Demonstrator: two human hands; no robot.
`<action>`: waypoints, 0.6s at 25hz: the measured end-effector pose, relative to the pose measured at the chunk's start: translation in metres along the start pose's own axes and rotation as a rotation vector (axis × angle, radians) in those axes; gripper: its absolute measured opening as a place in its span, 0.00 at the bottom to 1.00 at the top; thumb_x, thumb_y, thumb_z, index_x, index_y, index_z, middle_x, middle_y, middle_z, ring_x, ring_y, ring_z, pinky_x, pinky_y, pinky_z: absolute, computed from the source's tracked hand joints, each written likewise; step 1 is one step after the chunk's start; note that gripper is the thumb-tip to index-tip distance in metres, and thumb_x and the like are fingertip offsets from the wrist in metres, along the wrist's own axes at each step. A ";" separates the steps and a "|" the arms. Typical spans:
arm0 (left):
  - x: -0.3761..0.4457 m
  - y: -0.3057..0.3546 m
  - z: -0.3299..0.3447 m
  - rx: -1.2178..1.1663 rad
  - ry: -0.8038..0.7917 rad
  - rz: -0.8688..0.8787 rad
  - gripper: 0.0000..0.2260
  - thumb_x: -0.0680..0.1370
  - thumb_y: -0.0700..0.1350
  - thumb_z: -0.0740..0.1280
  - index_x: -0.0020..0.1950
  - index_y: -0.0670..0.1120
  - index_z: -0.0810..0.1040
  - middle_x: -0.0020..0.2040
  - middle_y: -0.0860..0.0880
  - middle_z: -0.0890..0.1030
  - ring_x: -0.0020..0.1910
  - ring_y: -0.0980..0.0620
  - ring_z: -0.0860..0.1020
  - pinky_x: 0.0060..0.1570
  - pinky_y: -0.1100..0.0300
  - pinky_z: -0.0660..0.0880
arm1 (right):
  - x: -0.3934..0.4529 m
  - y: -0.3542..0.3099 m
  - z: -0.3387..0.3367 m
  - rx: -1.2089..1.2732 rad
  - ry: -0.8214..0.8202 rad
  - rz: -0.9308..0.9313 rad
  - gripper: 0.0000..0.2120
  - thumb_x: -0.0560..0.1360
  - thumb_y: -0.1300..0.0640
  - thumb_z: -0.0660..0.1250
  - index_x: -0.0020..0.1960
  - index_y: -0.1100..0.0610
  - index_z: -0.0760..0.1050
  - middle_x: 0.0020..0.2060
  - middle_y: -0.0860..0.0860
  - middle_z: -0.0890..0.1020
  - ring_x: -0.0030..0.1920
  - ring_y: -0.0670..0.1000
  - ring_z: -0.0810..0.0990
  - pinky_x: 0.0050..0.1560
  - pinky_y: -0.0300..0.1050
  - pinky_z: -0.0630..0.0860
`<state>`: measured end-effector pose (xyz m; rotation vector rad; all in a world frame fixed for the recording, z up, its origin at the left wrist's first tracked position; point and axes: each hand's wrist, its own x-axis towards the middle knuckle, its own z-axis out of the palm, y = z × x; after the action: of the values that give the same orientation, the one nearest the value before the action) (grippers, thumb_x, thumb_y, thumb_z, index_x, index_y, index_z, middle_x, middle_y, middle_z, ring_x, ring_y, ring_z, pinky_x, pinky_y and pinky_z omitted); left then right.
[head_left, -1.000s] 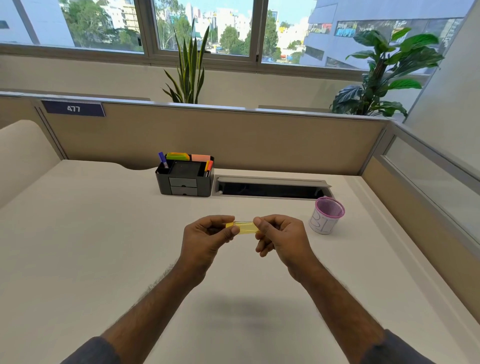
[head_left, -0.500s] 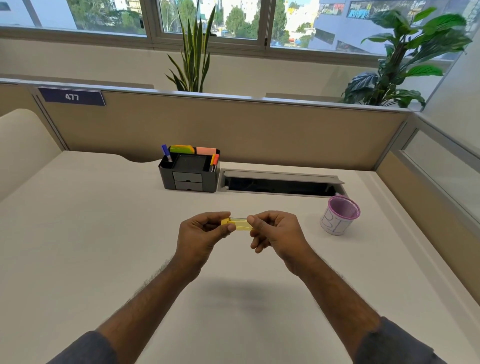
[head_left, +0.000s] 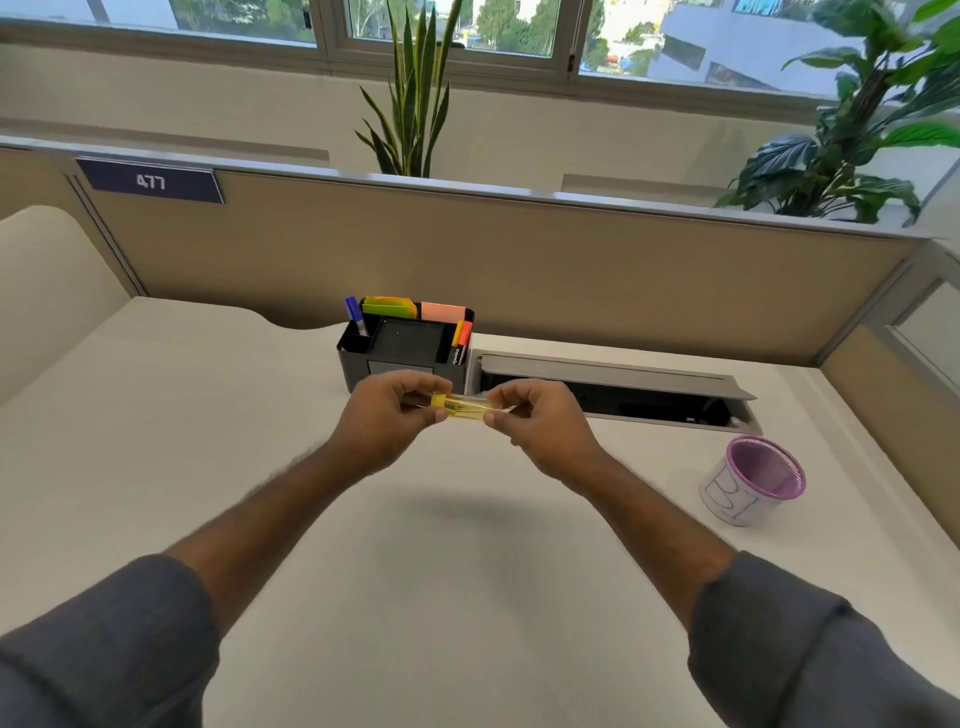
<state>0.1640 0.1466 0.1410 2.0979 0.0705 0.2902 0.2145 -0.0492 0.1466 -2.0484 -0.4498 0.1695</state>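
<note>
A small yellow see-through tube-like object (head_left: 464, 408) is held level in the air above the white desk (head_left: 156, 467). My left hand (head_left: 387, 418) pinches its left end, where a solid yellow cap shows. My right hand (head_left: 540, 428) pinches its right end between thumb and fingers. What is inside the object I cannot make out. Both forearms reach in from the bottom, with grey sleeves pushed up.
A black desk organiser (head_left: 405, 345) with markers and sticky notes stands just behind my hands. To its right lies an open cable tray (head_left: 613, 387). A purple-rimmed mesh cup (head_left: 753, 480) stands at the right. Beige partitions (head_left: 519, 260) close the back and right sides.
Both hands have moved forward with the yellow object, closer to the organiser. My view has tilted down, so more of my sleeves shows.
</note>
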 end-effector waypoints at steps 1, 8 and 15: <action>0.013 -0.006 -0.004 0.046 0.015 0.003 0.15 0.72 0.37 0.74 0.57 0.46 0.82 0.48 0.51 0.84 0.44 0.60 0.82 0.44 0.72 0.78 | 0.018 0.000 0.007 -0.076 0.033 -0.042 0.12 0.72 0.60 0.73 0.55 0.58 0.81 0.44 0.52 0.81 0.42 0.49 0.79 0.40 0.39 0.78; 0.095 -0.060 -0.027 0.240 0.079 0.020 0.14 0.72 0.35 0.73 0.57 0.45 0.82 0.51 0.47 0.83 0.49 0.51 0.81 0.52 0.59 0.77 | 0.124 0.011 0.065 -0.318 0.116 -0.165 0.11 0.72 0.60 0.72 0.54 0.57 0.82 0.46 0.50 0.78 0.44 0.49 0.77 0.46 0.45 0.78; 0.136 -0.099 -0.040 0.418 0.036 -0.014 0.14 0.74 0.37 0.71 0.59 0.45 0.82 0.54 0.44 0.84 0.52 0.46 0.80 0.56 0.50 0.79 | 0.172 0.025 0.103 -0.347 0.070 -0.082 0.12 0.74 0.60 0.71 0.56 0.58 0.81 0.50 0.54 0.84 0.49 0.53 0.80 0.51 0.48 0.78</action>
<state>0.2928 0.2539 0.1006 2.5052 0.1804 0.3260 0.3479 0.0892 0.0850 -2.3609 -0.5482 -0.0329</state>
